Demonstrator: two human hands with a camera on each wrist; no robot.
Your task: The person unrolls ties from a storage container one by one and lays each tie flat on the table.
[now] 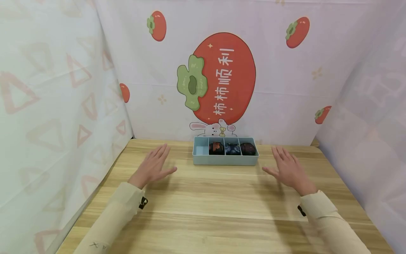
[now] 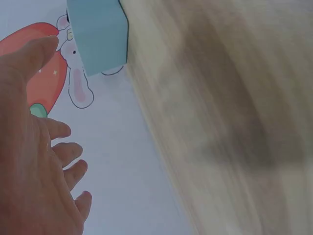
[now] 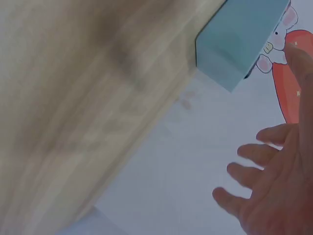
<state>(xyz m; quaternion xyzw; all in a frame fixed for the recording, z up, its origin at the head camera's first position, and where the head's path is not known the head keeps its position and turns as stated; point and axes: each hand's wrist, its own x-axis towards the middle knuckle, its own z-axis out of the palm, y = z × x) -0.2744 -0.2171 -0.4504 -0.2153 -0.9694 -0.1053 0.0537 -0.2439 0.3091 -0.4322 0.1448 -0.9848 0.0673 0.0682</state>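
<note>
A light blue divided box [image 1: 225, 161] stands at the back of the wooden table. Its leftmost compartment shows bare bottom. The others hold, left to right, a black bundle with orange-red print [image 1: 217, 148], a dark blue patterned bundle [image 1: 232, 149] and a dark maroon bundle [image 1: 248, 149]; they look like rolled cloth, exact kind unclear. Left of the box hovers my left hand [image 1: 153, 165], fingers straight, thumb apart. My right hand [image 1: 287, 169] is held likewise on the box's right side. Neither touches anything. Each wrist view shows a hand beside the box's end.
Behind the box hangs a white cloth [image 1: 269, 102] printed with persimmons and a rabbit. Pale patterned cloths [image 1: 57, 106] border the left side and the right. The wooden tabletop [image 1: 215, 211] stretches between my forearms, with shadows of the arms on it.
</note>
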